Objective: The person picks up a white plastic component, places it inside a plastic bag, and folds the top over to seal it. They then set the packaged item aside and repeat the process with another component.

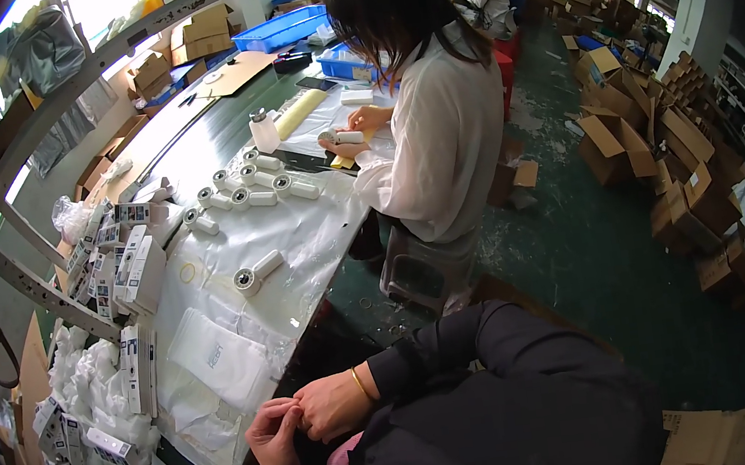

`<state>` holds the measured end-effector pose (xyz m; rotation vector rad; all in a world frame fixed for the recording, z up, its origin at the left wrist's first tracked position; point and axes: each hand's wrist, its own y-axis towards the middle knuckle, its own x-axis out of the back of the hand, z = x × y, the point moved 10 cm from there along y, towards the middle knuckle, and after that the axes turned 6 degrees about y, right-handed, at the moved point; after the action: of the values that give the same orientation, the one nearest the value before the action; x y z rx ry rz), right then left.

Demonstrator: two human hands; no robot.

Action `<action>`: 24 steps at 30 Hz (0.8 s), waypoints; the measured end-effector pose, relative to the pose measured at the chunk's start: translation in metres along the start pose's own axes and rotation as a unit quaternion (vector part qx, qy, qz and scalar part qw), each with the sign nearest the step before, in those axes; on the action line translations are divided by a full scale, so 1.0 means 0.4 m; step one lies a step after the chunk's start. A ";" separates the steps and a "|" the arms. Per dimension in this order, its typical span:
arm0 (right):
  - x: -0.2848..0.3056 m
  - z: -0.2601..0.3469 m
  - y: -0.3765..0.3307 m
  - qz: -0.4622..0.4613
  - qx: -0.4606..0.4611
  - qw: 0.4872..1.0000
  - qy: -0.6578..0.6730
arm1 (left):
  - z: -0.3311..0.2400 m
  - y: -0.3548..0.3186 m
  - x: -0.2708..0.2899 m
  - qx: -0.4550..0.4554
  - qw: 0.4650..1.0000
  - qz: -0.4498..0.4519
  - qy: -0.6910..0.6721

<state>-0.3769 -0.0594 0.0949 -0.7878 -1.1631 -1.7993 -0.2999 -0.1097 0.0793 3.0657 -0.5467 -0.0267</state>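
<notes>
Close to my body, at the table's near edge, my left hand (pixel 273 438) and my right hand (pixel 336 404) meet at the fingertips. Both are closed, with fingers and thumbs pressed together; anything between them is too small or hidden to make out. Just beyond lies a flat white pouch (pixel 216 346) on the plastic-covered table (pixel 299 241). Farther along, a single white device with a round head and a stubby handle (pixel 249 281) rests on its side. Several similar white devices (pixel 242 198) sit grouped behind it.
White printed boxes (pixel 141 272) and crumpled white plastic bags (pixel 93 378) line the left side. A co-worker (pixel 435 132) sits at the table's far right, holding a white device (pixel 338 138). Blue bins (pixel 281 30) stand beyond; cardboard boxes (pixel 613 147) fill the floor at right.
</notes>
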 end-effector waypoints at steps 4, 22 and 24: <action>0.003 -0.014 0.007 0.012 -0.006 1.000 -0.002 | -0.005 0.003 0.011 -0.008 0.999 -0.035 0.026; 0.416 -0.479 -0.132 -0.125 -0.561 0.792 -0.204 | 0.027 -0.052 0.235 -0.080 0.939 -0.306 0.134; 0.398 -0.531 -0.120 -0.123 -0.553 0.799 -0.201 | 0.036 -0.045 0.234 -0.086 0.941 -0.302 0.126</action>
<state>-0.5058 -0.2939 0.1290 -1.8112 -0.3064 -2.6034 -0.2063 -0.1254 0.0633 2.8653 0.3944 0.2836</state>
